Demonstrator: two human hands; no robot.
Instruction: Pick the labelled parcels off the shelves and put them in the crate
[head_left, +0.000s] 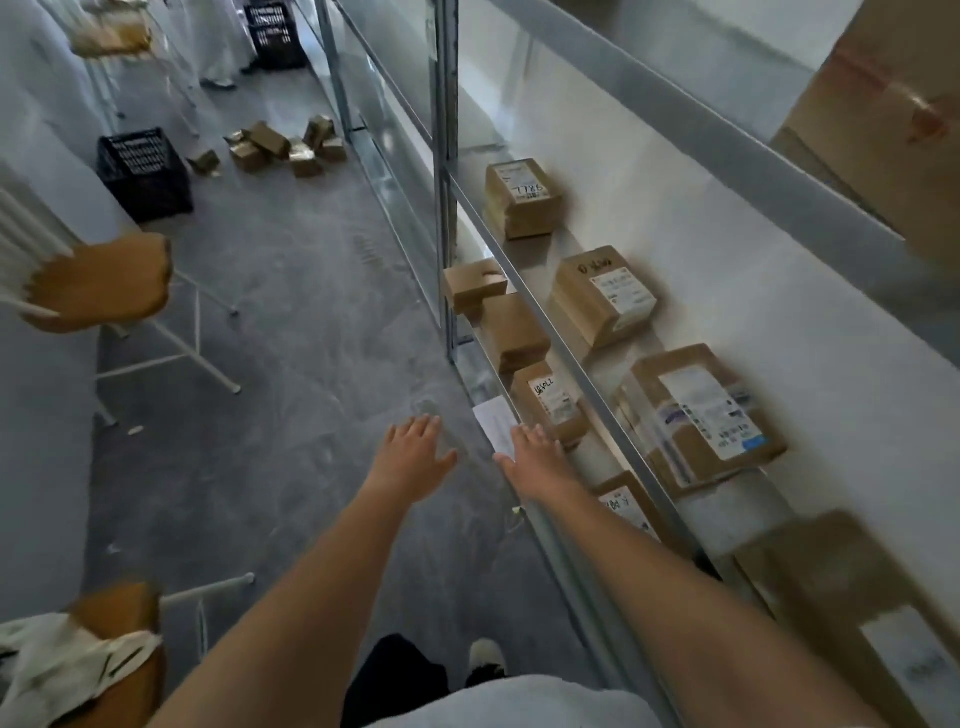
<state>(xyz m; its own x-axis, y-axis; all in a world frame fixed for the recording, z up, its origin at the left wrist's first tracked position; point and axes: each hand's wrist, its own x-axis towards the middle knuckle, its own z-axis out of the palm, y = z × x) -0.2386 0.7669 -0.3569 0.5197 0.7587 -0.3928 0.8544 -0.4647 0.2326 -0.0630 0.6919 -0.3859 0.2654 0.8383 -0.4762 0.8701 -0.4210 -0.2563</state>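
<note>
At the far left stands a chair (111, 283) with a wooden seat and white legs, and lower in the corner a second chair (117, 618) carries a pale cloth bag (62, 660). Behind the first chair a black crate (144, 174) rests on the grey floor (291, 322). To the right of this crate a small heap of brown parcels (283, 145) lies on the floor, near the foot of the shelves. A second black crate (275, 36) is far at the top, beside a person in white clothes (only the lower part shows).

In the middle, both bare arms reach forward. The left hand (413, 449) is above the floor with its fingers straight and spread; its grip is released and it holds nothing. The right hand (535, 457) is also flat with a released grip, and its fingertips are at the edge of the lower shelf, just beside a white paper (493, 421) and a labelled parcel (550, 402) with handwriting on the label. I cannot tell if the fingers touch it.

To the right is the metal shelf unit (447, 156). On the lower shelf lie also two plain brown parcels (511, 330). On the upper shelf three labelled parcels stand well apart in a row: the farthest (522, 197), the middle one (600, 293), and the nearest (698, 415), which is wrapped in clear tape. The picture is blurred at the right edge.
</note>
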